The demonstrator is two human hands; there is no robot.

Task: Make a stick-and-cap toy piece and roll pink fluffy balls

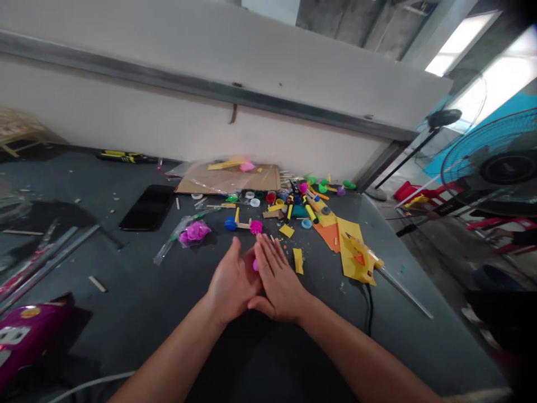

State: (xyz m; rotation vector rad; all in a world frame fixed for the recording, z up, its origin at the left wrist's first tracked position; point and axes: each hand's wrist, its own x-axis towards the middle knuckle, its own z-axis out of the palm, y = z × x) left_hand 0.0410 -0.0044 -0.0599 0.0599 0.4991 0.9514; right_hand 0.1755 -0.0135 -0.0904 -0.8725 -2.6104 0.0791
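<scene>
The left hand and right hand meet above the near half of the counter, their grip narrow and closed around a small pink piece, with only a sliver showing between them. Just ahead stands a small stick frame with a blue wheel and a pink wheel. A bag of pink parts lies left of it, a black phone farther left. Toward the right, a yellow glue gun rests on yellow paper, beyond scattered bottle caps.
</scene>
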